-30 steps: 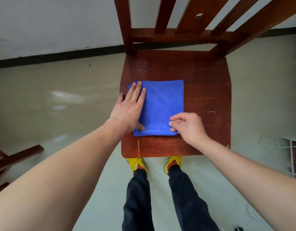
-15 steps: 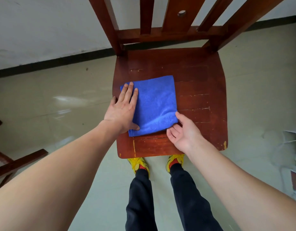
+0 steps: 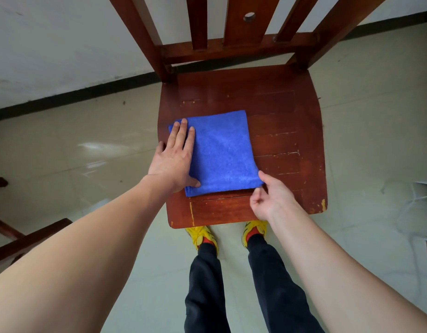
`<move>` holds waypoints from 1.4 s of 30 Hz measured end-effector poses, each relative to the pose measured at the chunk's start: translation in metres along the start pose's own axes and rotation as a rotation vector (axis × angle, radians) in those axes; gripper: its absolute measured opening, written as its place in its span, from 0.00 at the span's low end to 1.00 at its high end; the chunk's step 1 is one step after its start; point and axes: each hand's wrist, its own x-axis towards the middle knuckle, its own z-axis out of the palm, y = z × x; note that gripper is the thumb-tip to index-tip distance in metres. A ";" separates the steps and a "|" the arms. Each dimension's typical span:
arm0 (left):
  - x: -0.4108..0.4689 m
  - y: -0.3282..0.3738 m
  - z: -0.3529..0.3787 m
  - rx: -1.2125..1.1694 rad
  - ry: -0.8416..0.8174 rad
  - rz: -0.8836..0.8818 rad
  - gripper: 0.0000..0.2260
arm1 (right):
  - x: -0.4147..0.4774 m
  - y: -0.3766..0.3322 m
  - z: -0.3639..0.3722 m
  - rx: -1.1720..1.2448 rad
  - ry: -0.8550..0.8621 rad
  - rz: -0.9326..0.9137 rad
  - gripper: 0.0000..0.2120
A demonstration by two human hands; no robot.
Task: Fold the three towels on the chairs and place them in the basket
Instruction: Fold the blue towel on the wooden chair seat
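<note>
Blue towel (image 3: pixel 222 150) is still folded on the chair seat (image 3: pixel 279 116), just left of the frame's centre. The left hand (image 3: pixel 174 159) stays flat on the towel's left half, fingers straight. What's changed: the right hand (image 3: pixel 267 198), lying open at the lower right corner half a second ago, now curls its fingers and pinches that corner under the thumb.

The blue towel (image 3: pixel 222 150) — folded into a rectangle — lies flat on the left half of the wooden chair seat (image 3: pixel 279 104).
</note>
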 end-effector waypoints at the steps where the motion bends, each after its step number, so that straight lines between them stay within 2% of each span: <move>1: 0.000 0.000 0.000 0.003 0.002 0.000 0.62 | 0.003 -0.004 -0.003 -0.028 0.089 -0.073 0.10; 3: 0.000 -0.001 0.001 0.005 0.002 0.001 0.62 | 0.005 -0.013 -0.007 -0.115 0.233 -0.305 0.10; 4: 0.001 -0.001 0.001 0.003 0.003 0.003 0.62 | 0.005 -0.017 -0.008 -0.186 0.242 -0.447 0.09; 6: 0.001 -0.002 0.002 0.006 0.012 0.003 0.62 | -0.007 -0.020 0.000 -0.349 0.085 -0.644 0.07; 8: 0.001 -0.001 0.002 0.013 0.012 0.005 0.62 | -0.019 -0.017 0.015 -0.573 -0.190 -0.611 0.06; 10: 0.001 0.000 0.002 0.015 0.010 0.003 0.62 | -0.020 -0.017 0.025 -0.782 -0.342 -0.497 0.07; 13: 0.002 -0.001 0.002 0.009 0.008 0.002 0.61 | -0.006 -0.024 0.030 -0.908 -0.306 -0.538 0.09; 16: 0.003 -0.002 0.004 0.016 0.017 0.005 0.61 | 0.002 -0.022 0.033 -1.100 -0.229 -0.911 0.07; 17: 0.003 -0.001 0.004 0.013 0.013 0.007 0.61 | 0.002 -0.022 0.038 -1.114 -0.230 -0.998 0.08; 18: 0.003 -0.001 0.005 0.010 0.013 0.006 0.61 | 0.002 -0.024 0.047 -1.089 -0.266 -1.001 0.09; 21: 0.004 -0.002 0.006 0.006 0.016 0.010 0.61 | -0.006 -0.042 0.083 -0.932 -0.424 -0.756 0.09; 23: 0.004 -0.002 0.006 0.007 0.019 0.008 0.61 | -0.010 -0.058 0.101 -0.895 -0.422 -0.628 0.08; 25: 0.004 -0.002 0.006 0.000 0.017 0.001 0.61 | -0.008 -0.064 0.106 -0.884 -0.396 -0.621 0.07; 27: 0.003 -0.001 0.002 0.002 0.004 -0.002 0.61 | -0.003 -0.059 0.099 -0.911 -0.323 -0.781 0.05; 28: 0.002 0.000 0.000 0.007 -0.010 0.000 0.61 | 0.000 -0.055 0.092 -0.965 -0.239 -0.917 0.03; 29: 0.002 0.001 -0.001 0.005 -0.020 0.000 0.60 | 0.002 -0.051 0.082 -1.043 -0.142 -1.035 0.05; 31: 0.003 0.002 -0.009 -0.026 -0.011 -0.009 0.56 | 0.005 -0.038 0.053 -1.210 0.014 -1.091 0.18; 33: 0.007 0.002 -0.017 -0.057 0.099 0.011 0.43 | 0.009 -0.021 0.027 -1.364 0.071 -0.994 0.29; 35: 0.011 0.004 -0.026 -0.033 0.296 0.100 0.25 | 0.018 -0.009 0.014 -1.431 0.029 -0.889 0.28; 37: 0.015 0.010 -0.031 -0.130 0.340 0.170 0.15 | 0.026 -0.011 0.010 -1.292 -0.084 -0.793 0.20; 39: 0.020 0.021 -0.033 -0.413 0.155 0.096 0.13 | 0.032 -0.025 0.006 -1.136 -0.124 -0.805 0.14; 42: 0.027 0.038 -0.033 -1.030 -0.145 -0.215 0.09 | 0.024 -0.049 -0.001 -1.198 -0.084 -1.090 0.12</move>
